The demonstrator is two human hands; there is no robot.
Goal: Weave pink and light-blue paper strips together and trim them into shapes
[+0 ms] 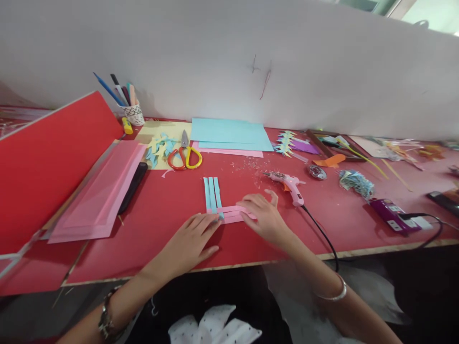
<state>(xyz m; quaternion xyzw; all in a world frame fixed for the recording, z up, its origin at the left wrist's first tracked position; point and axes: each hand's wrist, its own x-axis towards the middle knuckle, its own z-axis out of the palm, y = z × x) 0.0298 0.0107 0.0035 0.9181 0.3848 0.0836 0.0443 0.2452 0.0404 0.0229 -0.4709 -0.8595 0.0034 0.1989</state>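
Observation:
Three light blue paper strips [212, 191] lie side by side on the red tabletop, pointing away from me. Pink paper strips [231, 214] run crosswise to the right and meet the blue ones at a corner, partly under my fingers. My left hand [193, 239] lies palm down at that corner, fingertips on the paper and thumb apart. My right hand [265, 217] rests over the right end of the pink strips, fingers stretched out. Exactly how the strips cross is partly hidden by the left fingers.
A pink glue gun [289, 184] with a black cord lies right of the strips. Scissors [184, 155], blue paper sheets [229, 134] and a pen cup [133, 114] are farther back. Pink sheets [96, 191] lie left over a black phone [133, 187]. A purple power strip [392, 215] sits at right.

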